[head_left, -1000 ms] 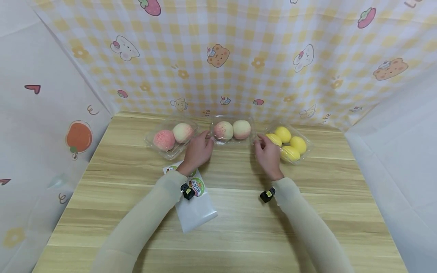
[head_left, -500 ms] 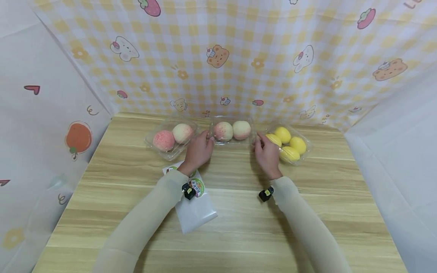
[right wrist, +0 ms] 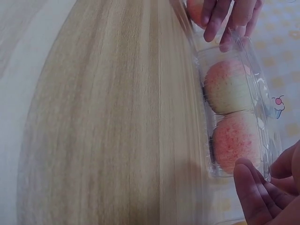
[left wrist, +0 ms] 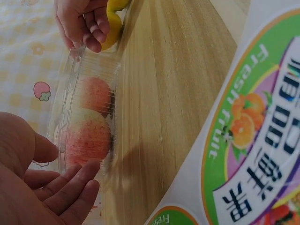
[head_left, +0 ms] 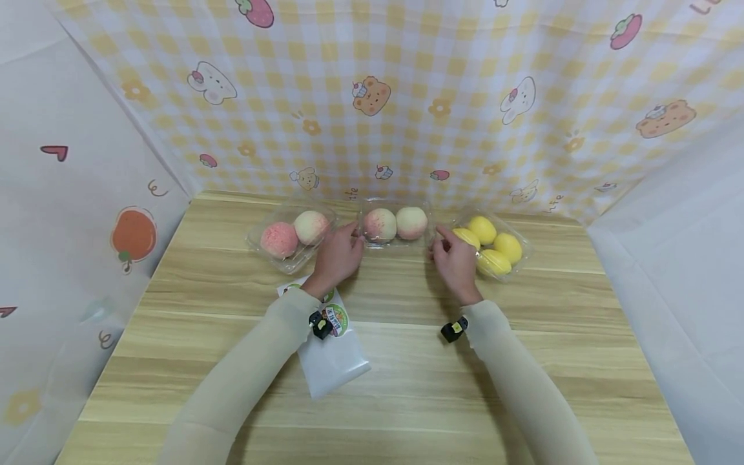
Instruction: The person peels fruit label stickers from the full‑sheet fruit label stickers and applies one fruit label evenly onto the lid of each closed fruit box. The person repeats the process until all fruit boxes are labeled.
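A clear plastic fruit box (head_left: 401, 201) holding two peaches (head_left: 380, 224) sits at the middle of the table's back edge. My left hand (head_left: 339, 255) pinches its left end between thumb and fingers, seen closely in the left wrist view. At the right end, my right hand (head_left: 456, 268) pinches the box corner, with thumb and fingers on either side of it in the right wrist view. The lid looks closed, though its clear edges are hard to make out.
To the left stands a box with two peaches (head_left: 279, 239); to the right, a box with several lemons (head_left: 494, 262). A sheet of round fruit stickers (head_left: 334, 361) lies under my left wrist on the wooden table (head_left: 424, 400). A checked cloth (head_left: 430, 142) hangs behind.
The boxes stay where they are. Both hands remain at the two ends of the middle box, with only slight shifts of the fingers.
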Demonstrator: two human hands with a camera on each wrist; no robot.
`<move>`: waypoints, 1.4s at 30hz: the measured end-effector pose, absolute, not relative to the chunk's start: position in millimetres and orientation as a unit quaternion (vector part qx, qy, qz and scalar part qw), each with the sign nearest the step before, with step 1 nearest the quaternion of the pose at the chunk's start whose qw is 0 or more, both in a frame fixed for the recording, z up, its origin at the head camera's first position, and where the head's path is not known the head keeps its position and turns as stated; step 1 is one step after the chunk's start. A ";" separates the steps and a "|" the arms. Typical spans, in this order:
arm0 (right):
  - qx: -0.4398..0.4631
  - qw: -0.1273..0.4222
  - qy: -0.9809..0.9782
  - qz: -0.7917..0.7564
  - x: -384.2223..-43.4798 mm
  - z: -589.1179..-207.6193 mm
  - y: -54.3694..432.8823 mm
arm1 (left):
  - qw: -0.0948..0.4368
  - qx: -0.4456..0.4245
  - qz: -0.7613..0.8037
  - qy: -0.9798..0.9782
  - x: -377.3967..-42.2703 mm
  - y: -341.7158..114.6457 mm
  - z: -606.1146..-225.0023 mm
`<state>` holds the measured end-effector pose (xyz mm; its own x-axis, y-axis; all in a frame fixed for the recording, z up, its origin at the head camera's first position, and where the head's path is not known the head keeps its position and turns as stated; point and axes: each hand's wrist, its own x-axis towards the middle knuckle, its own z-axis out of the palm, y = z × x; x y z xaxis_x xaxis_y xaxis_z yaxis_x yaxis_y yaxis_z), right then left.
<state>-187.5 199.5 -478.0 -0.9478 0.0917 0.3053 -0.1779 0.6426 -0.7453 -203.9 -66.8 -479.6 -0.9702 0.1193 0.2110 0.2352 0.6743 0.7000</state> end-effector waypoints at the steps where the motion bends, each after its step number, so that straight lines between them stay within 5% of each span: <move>1: 0.024 0.159 -0.891 0.424 -187.0 -477.9 199.4 | 0.072 -0.095 -0.392 -0.912 -202.6 -66.8 -478.0; 35: 0.028 0.138 -0.893 0.428 -169.8 -475.2 203.9 | 0.071 -0.110 -0.368 -0.920 -176.6 -68.3 -466.2; 42: 0.008 0.136 -0.875 0.464 -166.0 -479.5 205.8 | 0.080 -0.118 -0.386 -0.912 -186.7 -74.0 -496.5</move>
